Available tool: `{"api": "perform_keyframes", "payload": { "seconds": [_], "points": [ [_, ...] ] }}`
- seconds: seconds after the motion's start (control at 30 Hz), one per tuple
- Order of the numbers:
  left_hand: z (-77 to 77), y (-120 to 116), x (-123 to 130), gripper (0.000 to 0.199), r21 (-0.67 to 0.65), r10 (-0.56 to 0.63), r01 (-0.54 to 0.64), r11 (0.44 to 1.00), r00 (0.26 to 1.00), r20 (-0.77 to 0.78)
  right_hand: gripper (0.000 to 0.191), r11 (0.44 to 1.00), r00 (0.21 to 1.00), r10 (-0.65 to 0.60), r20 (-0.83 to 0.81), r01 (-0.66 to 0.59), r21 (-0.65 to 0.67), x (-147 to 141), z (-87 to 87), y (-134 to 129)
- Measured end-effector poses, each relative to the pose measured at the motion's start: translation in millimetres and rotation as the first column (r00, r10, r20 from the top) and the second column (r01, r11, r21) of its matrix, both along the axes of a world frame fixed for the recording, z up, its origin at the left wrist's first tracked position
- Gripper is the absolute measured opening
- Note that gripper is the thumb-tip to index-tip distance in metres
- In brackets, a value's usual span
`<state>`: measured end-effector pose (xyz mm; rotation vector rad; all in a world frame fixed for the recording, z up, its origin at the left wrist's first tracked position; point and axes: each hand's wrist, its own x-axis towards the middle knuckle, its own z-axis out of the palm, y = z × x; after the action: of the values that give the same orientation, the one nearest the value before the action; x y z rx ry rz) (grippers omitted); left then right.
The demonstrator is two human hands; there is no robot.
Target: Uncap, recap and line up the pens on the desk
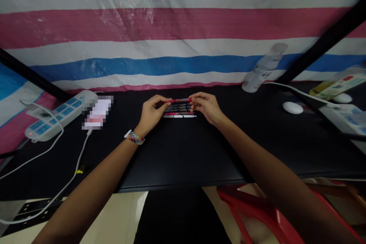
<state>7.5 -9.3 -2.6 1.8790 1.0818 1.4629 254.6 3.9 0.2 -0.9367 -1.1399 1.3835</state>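
A red pen [182, 100] lies level between my two hands at the far side of a row of pens. My left hand [154, 111] pinches its left end between thumb and fingers. At its right end, the fingers of my right hand [206, 106] are closed on it. Just nearer to me, several dark pens [178, 107] lie side by side on the black table [177, 152], with a pink-and-dark pen [178, 113] after them. A white pen [180, 116] forms the near edge of the row. My fingers hide some of the pen ends.
On the left are a white power strip [63, 114] and a phone [98, 113] on a cable. A clear bottle [261, 70], a white mouse-like object [292, 107] and another power strip [343, 116] stand or lie right. Striped sheeting [171, 26] hangs behind; a red stool [251, 206] is below.
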Motion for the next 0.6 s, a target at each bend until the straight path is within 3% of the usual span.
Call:
{"api": "perform_keyframes", "payload": {
  "seconds": [0.1,0.23,0.37,0.47,0.6],
  "points": [
    [0.1,1.1,-2.1,0.013,0.070,-0.029,0.031,0.997,0.999,-0.038,0.019,1.000,1.000,0.009,-0.011,-0.010,-0.016,-1.1,-0.3,0.2],
    [2.2,-1.3,-0.9,0.007,0.036,-0.078,0.079,0.996,0.996,-0.039,0.015,1.000,1.000,0.016,-0.022,-0.017,-0.016,-1.7,-0.2,-0.1],
    [3.0,-3.9,1.8,0.019,0.008,-0.018,0.018,1.000,0.999,0.039,0.014,1.000,0.999,0.009,-0.031,-0.009,-0.006,-1.9,0.5,-0.9],
    [2.0,-3.6,1.2,0.027,-0.020,0.048,-0.048,0.999,0.999,-0.001,0.015,1.000,0.999,0.005,-0.031,-0.005,-0.006,-2.6,1.2,-1.5],
    [0.5,-1.3,-0.6,0.023,-0.006,0.005,-0.005,1.000,1.000,-0.027,0.017,1.000,0.999,-0.010,-0.031,0.009,-0.014,-3.2,1.3,-1.3]
  ]
}}
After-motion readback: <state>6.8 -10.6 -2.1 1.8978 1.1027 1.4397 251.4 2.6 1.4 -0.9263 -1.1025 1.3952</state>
